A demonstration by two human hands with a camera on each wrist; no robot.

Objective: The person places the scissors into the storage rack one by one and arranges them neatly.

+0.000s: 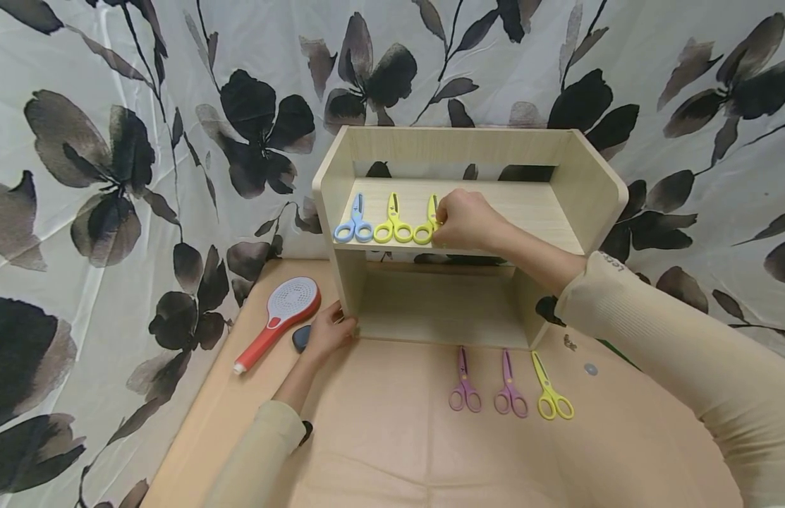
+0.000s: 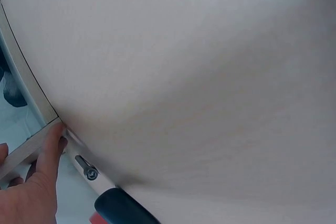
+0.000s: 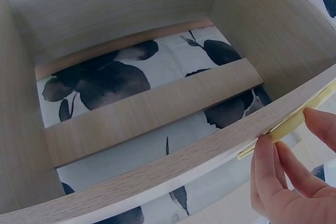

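In the head view, my right hand [image 1: 463, 220] is at the front of the upper board of a pale wooden shelf [image 1: 595, 187]. Its thumb and fingers pinch a pair of yellow scissors [image 1: 432, 209], partly hidden by the hand; the right wrist view shows the yellow edge between the fingertips. To its left lie another yellow pair of scissors [image 1: 393, 212] and a blue pair of scissors [image 1: 357, 212], blades toward the back. Low down, my left hand [image 1: 331, 331] grips the shelf's left side panel near its front corner, with the board between thumb and fingers in the left wrist view.
Before the shelf lie two purple scissors [image 1: 508, 384] and one yellow pair [image 1: 549, 388]. Left of it are a red-handled grater-like paddle [image 1: 284, 310] and a dark blue handle [image 1: 300, 339]. A grey disc [image 1: 591, 369] lies right. Floral cloth [image 1: 176, 176] hangs behind.
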